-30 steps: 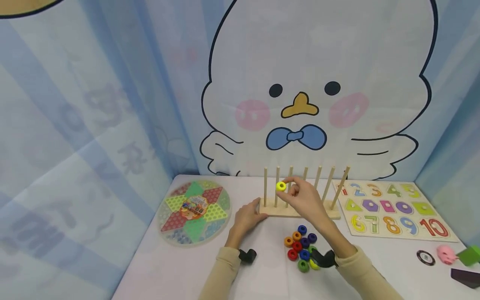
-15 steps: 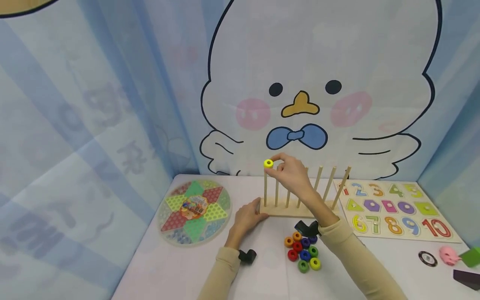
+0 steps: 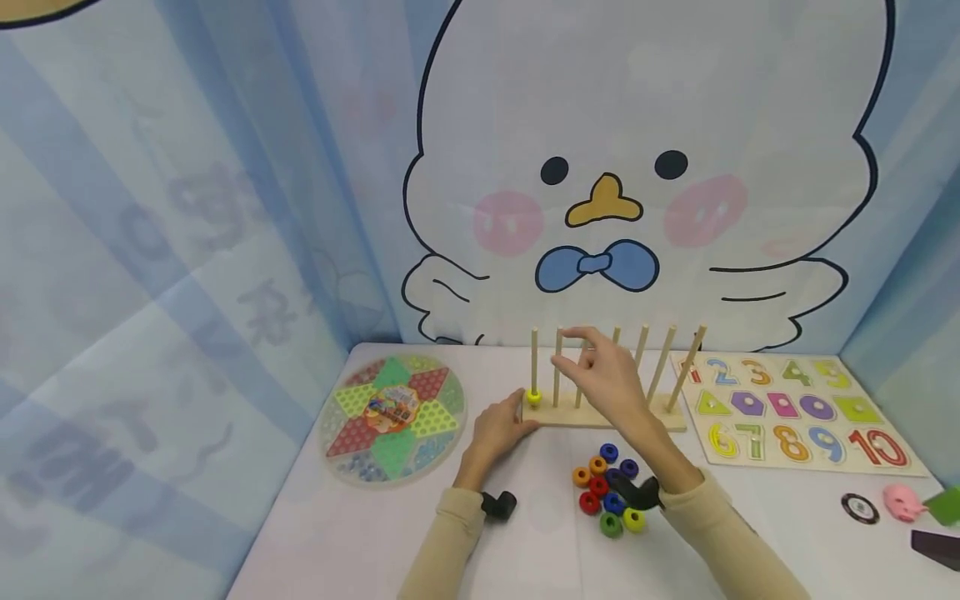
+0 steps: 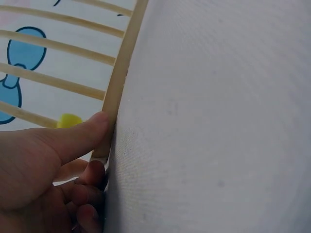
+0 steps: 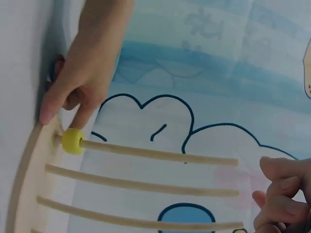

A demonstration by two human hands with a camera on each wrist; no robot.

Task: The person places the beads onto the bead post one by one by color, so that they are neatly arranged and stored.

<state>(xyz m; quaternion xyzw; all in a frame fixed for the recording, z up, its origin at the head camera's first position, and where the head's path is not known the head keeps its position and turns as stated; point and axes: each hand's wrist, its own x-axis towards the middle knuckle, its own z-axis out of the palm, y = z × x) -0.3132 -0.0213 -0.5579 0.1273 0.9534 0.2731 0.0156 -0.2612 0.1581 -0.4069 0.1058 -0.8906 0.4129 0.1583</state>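
A wooden peg rack [image 3: 600, 417] stands upright on the table, a row of tall pegs along its base. My left hand [image 3: 493, 429] grips the base's left end, its thumb [image 4: 82, 136] on the front face and fingers curled about the end. Low on the leftmost peg sits a yellow bead [image 5: 73, 141] with a hole through it. My right hand [image 3: 607, 379] hovers in front of the pegs, thumb and index finger apart, holding nothing. Below it lies a cluster of loose beads in red [image 3: 589, 502], orange [image 3: 581, 477], blue [image 3: 609, 452], green [image 3: 611, 525] and yellow [image 3: 634, 521].
A round star-patterned game board [image 3: 392, 419] lies to the left. On the right is a number and shape puzzle board [image 3: 802, 412]. Past it are a black round chip [image 3: 859, 508], a pink pig toy [image 3: 903, 503], a green block [image 3: 947, 506] and a dark block [image 3: 936, 550]. A cartoon curtain hangs behind.
My right hand carried the yellow bead to the leftmost peg's top and let go; the bead is now low on that peg. The hand has drawn back right. My left hand stayed put.
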